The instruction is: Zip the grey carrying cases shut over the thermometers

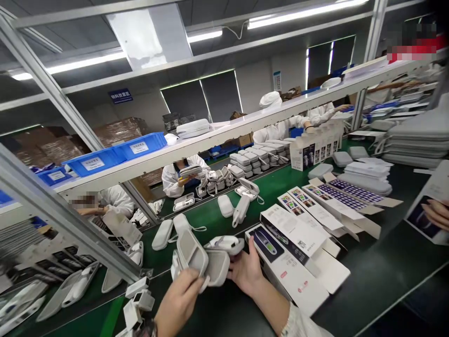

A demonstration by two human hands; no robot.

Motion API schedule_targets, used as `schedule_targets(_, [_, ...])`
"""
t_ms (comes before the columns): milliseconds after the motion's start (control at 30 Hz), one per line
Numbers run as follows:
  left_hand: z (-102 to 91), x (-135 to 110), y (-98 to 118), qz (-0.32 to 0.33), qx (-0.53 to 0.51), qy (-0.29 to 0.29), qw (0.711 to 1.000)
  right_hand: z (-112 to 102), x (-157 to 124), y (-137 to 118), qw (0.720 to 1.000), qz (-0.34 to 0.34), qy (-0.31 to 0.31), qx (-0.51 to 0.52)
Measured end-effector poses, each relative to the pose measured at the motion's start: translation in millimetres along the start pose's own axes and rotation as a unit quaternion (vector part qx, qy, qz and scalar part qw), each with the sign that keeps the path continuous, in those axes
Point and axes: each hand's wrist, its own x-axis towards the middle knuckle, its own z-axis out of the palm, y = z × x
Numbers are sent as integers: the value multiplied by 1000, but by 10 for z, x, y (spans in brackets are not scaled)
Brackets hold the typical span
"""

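Note:
Over the near workbench, my left hand pinches the lower edge of an open grey carrying case, its ribbed inner panel facing me. My right hand supports the right side of the opened cases, thumb raised and fingers partly hidden behind them. A white device lies in the grey half-shell beside that hand. The grey panels overlap, so I cannot tell how many cases I have. To the right of my right hand lies a white printed carton with its end flaps open.
Closed grey cases lie on the green conveyor beyond my hands. Small white boxes sit near my left wrist. A metal post slants at left, under a shelf with blue bins. Another person's hand touches a carton at far right.

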Motion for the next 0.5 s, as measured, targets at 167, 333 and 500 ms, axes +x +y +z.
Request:
schedule_targets(167, [316,-629,244,-53,-21,-28,998,24,28,194,977,-17,162,-135])
schedule_targets(333, [363,-556,383,-174,-142,-35,974,226,-121,-112,949,-279,138,-53])
schedule_targets(500, [484,-101,353,-373,-395,80,836,604,-354,-364,953,-300,45,-8])
